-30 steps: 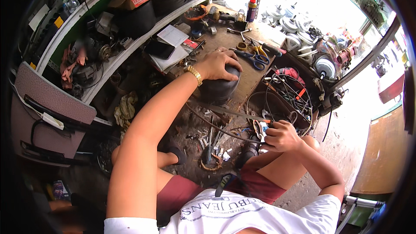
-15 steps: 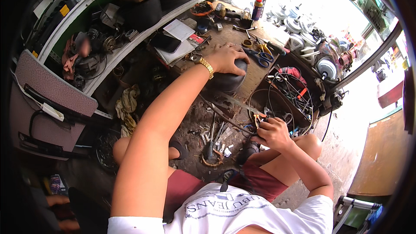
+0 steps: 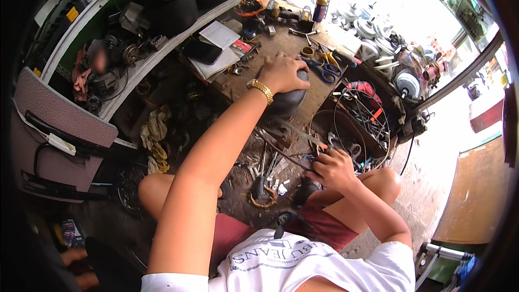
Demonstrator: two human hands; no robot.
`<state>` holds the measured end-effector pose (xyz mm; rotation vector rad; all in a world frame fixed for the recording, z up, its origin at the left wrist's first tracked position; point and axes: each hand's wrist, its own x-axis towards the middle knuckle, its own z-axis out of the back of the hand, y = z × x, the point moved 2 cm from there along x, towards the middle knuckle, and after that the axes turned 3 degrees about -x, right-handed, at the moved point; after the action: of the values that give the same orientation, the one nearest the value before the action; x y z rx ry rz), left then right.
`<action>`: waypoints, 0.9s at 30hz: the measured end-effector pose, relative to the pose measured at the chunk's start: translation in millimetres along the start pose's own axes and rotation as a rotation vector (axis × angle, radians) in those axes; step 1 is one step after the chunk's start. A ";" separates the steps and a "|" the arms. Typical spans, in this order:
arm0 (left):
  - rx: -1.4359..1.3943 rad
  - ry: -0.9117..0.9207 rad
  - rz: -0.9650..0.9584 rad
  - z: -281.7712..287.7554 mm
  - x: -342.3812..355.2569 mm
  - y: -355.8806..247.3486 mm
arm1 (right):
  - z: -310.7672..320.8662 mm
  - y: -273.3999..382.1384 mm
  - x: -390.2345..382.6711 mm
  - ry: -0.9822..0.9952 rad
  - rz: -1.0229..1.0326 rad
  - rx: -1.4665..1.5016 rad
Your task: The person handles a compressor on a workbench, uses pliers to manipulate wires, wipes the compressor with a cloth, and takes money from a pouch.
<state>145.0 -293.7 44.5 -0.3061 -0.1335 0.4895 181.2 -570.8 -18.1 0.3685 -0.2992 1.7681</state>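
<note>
As my right hand (image 3: 332, 170) comes in closer to the black rounded piece (image 3: 289, 104) than it was a second ago, the thin blade (image 3: 304, 133) it guides, orange near the grip, slants up toward that piece's lower side. I have this hand curled tight around what seems to be the tool's grip, though my knuckles hide most of it. A dark slender strip (image 3: 286, 154) also runs up from there; I can't tell whether I grip it too or whether it belongs to the tool. The black piece sits at the near edge of the wooden bench (image 3: 319, 94), near the blue-handled scissors (image 3: 324, 70), and my left hand (image 3: 282, 74) clasps its top, much as before. To me the change reads as part of a stroke, so a steady left hold probably matters most; whether the edge is biting, I can't see.
</note>
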 end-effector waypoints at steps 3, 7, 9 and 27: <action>-0.025 0.002 -0.040 -4.8 1.5 -1.0 | -23.6 10.9 26.5 -0.039 -0.033 -0.019; -0.021 0.037 -0.074 0.5 2.2 11.3 | -17.3 19.5 21.2 -0.055 -0.082 -0.002; -0.040 0.020 -0.087 5.8 -0.5 16.9 | 3.5 11.6 -0.6 0.043 -0.078 -0.037; -0.016 -0.011 -0.015 -2.8 1.0 -2.2 | -35.3 26.2 76.4 -0.004 -0.142 0.029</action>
<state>147.4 -295.8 42.6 -0.3178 -0.1503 0.4755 136.9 -494.6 -19.7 0.4043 -0.2445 1.6336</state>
